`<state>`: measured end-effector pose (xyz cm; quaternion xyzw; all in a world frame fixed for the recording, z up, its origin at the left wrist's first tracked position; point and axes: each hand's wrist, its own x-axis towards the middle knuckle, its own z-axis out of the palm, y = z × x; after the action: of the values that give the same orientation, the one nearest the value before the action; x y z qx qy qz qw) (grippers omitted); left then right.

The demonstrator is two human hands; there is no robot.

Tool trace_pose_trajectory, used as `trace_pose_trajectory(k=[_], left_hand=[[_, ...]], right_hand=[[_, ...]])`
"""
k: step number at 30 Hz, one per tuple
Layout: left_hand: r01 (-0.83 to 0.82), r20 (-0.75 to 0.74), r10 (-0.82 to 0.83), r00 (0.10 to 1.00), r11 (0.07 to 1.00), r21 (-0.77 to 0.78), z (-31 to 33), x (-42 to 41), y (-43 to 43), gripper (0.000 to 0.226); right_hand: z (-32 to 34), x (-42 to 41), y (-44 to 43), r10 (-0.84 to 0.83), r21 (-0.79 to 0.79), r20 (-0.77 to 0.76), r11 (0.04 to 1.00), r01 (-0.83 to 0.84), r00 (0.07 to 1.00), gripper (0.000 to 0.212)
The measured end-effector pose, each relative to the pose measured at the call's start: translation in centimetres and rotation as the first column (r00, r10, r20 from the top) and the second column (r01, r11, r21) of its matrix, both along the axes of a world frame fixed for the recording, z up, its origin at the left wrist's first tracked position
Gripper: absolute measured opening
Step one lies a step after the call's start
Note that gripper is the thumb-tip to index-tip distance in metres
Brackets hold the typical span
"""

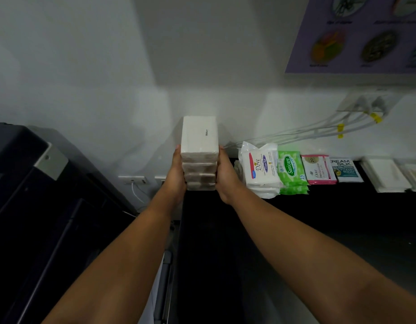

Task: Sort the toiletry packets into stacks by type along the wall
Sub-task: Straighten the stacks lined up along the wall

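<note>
Bare forearms reach in from below. Far left, a dark, glossy machine (38, 195) is cut off by the frame. The left grip (176, 176) and right grip (225, 178) clasp a tall stack of white plastic-wrapped packets (200, 150) at the left end of the black tabletop (319, 218), by the white wall (108, 78). Most of the fingers are hidden behind it. To the right sit soft Dove packets (260, 169), green Sanicare packets (292, 171), pink sachets (319, 170) and blurred flat white packets (384, 175).

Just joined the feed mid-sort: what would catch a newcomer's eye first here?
A tall stack of white plastic-wrapped packets rises by the white wall, held between the left hand and right hand. To its right, white Dove packs, green Sanicare packs and sachets line the black counter.
</note>
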<state>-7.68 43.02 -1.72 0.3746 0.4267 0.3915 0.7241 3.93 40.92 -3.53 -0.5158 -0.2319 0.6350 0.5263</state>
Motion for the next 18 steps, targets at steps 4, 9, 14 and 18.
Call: trace_pose_trajectory(k=[4, 9, 14, 18], left_hand=[[-0.005, -0.008, 0.005, 1.000, 1.000, 0.005, 0.1, 0.3, 0.4, 0.063], [-0.026, -0.030, 0.026, 0.999, 1.000, -0.006, -0.2, 0.2, 0.8, 0.064], [-0.041, -0.019, 0.041, 0.999, 0.999, -0.003, -0.3, 0.1, 0.5, 0.062], [-0.102, -0.094, 0.106, 0.990, 0.994, 0.041, -0.2, -0.7, -0.3, 0.067]], right_hand=[[-0.3, 0.1, 0.6, -0.013, -0.010, -0.002, 1.000, 0.013, 1.000, 0.066], [-0.2, 0.2, 0.8, -0.002, 0.006, 0.001, 1.000, 0.002, 1.000, 0.067], [0.3, 0.1, 0.3, -0.021, 0.003, 0.034, 1.000, 0.021, 0.999, 0.069], [0.4, 0.0, -0.8, -0.061, 0.012, -0.008, 0.998, 0.061, 0.998, 0.070]])
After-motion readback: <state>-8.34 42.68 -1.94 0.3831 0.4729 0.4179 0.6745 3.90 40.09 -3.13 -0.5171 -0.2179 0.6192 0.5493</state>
